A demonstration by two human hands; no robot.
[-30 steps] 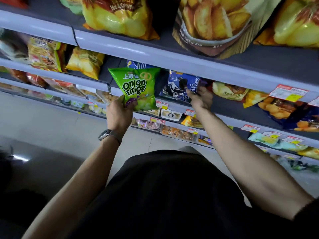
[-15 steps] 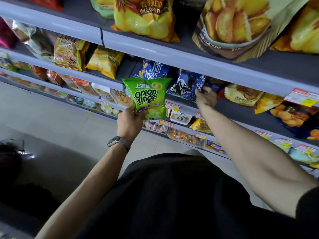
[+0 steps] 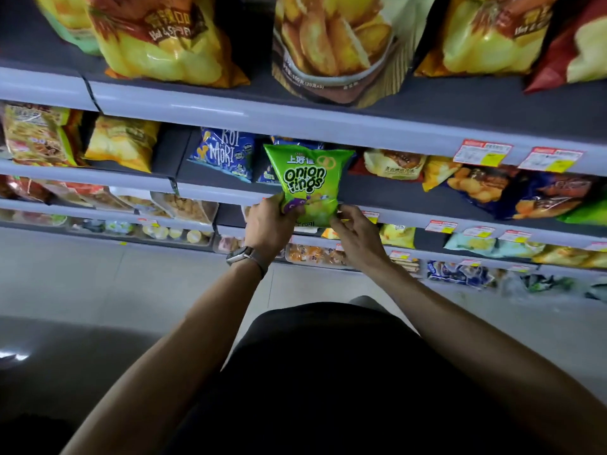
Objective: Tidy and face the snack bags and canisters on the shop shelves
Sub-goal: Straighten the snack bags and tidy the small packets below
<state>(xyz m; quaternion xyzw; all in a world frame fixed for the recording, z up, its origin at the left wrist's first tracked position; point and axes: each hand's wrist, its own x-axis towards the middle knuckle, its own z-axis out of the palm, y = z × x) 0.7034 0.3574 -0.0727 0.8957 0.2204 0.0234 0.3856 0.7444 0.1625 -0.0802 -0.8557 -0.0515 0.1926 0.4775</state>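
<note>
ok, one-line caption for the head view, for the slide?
Left hand and right hand hold a green onion rings bag upright at the snack shelf.

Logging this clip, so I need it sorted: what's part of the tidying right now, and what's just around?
In hand: green onion rings bag, gripped at its bottom by left hand and right hand.
Just around: blue Koi Mori bag, yellow chip bag on top shelf, price tags, wristwatch.
</note>
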